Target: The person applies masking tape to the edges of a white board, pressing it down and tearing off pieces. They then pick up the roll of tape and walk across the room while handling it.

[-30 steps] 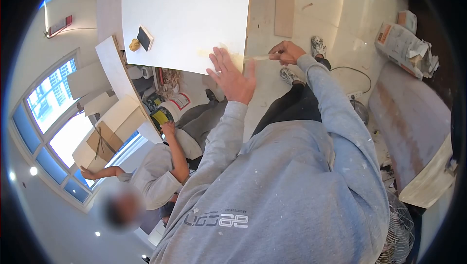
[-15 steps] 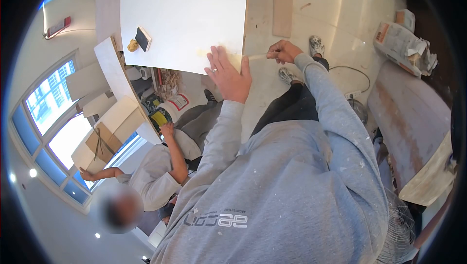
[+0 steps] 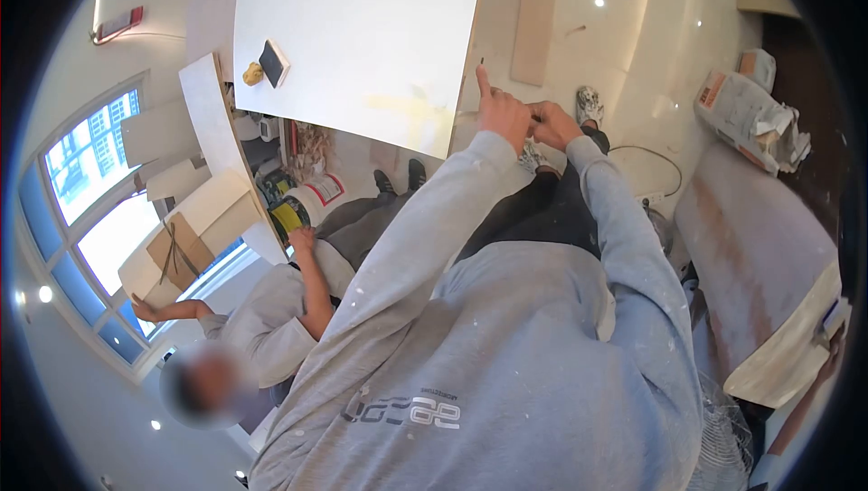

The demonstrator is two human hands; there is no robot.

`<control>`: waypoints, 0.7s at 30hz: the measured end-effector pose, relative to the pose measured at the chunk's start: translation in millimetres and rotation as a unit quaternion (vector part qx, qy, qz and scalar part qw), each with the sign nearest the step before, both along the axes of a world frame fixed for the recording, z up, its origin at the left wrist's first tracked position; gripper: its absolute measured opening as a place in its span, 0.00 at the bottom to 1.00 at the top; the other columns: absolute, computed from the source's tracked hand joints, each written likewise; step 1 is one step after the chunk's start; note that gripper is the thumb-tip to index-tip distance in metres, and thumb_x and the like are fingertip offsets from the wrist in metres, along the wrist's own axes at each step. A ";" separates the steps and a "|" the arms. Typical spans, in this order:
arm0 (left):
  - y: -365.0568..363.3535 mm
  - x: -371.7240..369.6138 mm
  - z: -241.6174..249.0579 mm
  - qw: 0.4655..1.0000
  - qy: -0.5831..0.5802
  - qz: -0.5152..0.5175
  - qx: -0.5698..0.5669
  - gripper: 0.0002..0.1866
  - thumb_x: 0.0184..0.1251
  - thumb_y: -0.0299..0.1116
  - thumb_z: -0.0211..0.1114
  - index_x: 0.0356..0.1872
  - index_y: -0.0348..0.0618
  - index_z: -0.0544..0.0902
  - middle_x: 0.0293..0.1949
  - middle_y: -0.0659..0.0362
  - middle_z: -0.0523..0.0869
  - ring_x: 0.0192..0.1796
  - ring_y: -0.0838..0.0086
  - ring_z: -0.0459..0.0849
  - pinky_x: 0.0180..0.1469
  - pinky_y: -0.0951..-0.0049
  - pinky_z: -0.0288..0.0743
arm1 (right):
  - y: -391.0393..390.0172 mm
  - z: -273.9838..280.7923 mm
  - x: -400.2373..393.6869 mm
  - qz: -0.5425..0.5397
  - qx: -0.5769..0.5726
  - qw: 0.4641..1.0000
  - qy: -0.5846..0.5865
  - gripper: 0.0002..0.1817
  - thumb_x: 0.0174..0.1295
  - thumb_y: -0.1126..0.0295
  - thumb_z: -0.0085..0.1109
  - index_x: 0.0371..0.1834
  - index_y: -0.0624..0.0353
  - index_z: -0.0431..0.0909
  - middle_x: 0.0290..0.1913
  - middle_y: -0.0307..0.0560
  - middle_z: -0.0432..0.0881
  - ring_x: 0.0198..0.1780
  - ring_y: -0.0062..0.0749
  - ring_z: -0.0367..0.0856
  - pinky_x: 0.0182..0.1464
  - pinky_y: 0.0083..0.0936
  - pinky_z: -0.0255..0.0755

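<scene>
A white board (image 3: 362, 30) lies flat in front of me, with pale yellow patches (image 3: 407, 107) near its closest corner. Just off that corner, my left hand (image 3: 504, 118) has its index finger stretched out and its other fingers curled in. My right hand (image 3: 553, 126) is closed and meets it, fingertips against fingertips. Whatever is pinched between them is hidden; the pale strip seen earlier does not show. Toward the board's left edge lie a dark sanding block (image 3: 274, 63) and a crumpled yellow lump (image 3: 253, 73).
A co-worker (image 3: 271, 310) is at the left, a hand on a leaning panel (image 3: 212, 129). A white bucket (image 3: 316, 197) stands below the board. On the right are a torn paper sack (image 3: 746, 116), a cable (image 3: 665, 134) and a large stained sheet (image 3: 750, 256).
My left hand has left the board's corner and moved right to meet my right hand. The pale strip stretched between the corner and my right hand is out of sight.
</scene>
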State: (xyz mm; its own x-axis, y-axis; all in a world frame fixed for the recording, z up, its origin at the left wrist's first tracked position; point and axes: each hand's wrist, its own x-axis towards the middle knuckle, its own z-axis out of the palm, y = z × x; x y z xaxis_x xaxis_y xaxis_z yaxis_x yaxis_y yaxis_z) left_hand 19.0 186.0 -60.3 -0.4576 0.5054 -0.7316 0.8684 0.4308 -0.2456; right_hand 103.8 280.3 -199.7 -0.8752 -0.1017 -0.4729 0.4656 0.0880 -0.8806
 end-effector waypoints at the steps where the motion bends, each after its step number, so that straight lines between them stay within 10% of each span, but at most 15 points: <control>1: 2.2 -6.0 -4.9 1.000 -0.007 0.003 0.002 0.12 0.69 0.41 0.69 0.48 0.53 0.93 0.51 0.53 0.91 0.65 0.55 0.85 0.81 0.22 0.27 | 0.4 5.5 1.4 -0.006 -0.004 1.000 -0.014 0.14 0.71 0.61 0.63 0.46 0.61 0.87 0.29 0.46 0.87 0.32 0.30 0.85 0.40 0.31 0.79; 10: -12.5 -7.4 -25.3 0.998 -0.028 0.001 0.054 0.14 0.69 0.49 0.69 0.44 0.55 0.95 0.46 0.56 0.93 0.61 0.57 0.88 0.79 0.17 0.24 | 0.2 16.5 11.3 -0.031 -0.054 0.998 0.003 0.12 0.72 0.64 0.63 0.46 0.62 0.87 0.29 0.45 0.87 0.32 0.26 0.83 0.40 0.31 0.79; 18: -3.7 -12.6 -25.6 0.997 -0.066 0.006 0.046 0.11 0.71 0.44 0.67 0.43 0.55 0.95 0.44 0.58 0.95 0.61 0.58 0.88 0.78 0.15 0.26 | 4.9 21.7 10.7 0.004 0.052 0.998 0.016 0.13 0.69 0.60 0.68 0.48 0.56 0.90 0.33 0.58 0.89 0.30 0.43 0.85 0.42 0.39 0.78; 21: -3.7 -18.8 -18.1 0.997 -0.067 0.001 0.046 0.11 0.72 0.42 0.66 0.45 0.54 0.94 0.45 0.58 0.95 0.63 0.57 0.87 0.78 0.15 0.27 | 3.5 33.8 9.2 -0.025 0.043 0.999 -0.003 0.11 0.67 0.67 0.66 0.40 0.64 0.88 0.26 0.55 0.86 0.28 0.31 0.81 0.39 0.34 0.76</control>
State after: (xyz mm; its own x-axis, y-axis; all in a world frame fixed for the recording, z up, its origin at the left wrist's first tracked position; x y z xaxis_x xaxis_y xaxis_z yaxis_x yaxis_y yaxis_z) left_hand 0.2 182.3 -78.3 -0.3598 0.5726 -0.7367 0.8898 0.4482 -0.0863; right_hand 112.9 283.8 -165.8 -0.8750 -0.0172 -0.4838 0.4770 0.1408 -0.8676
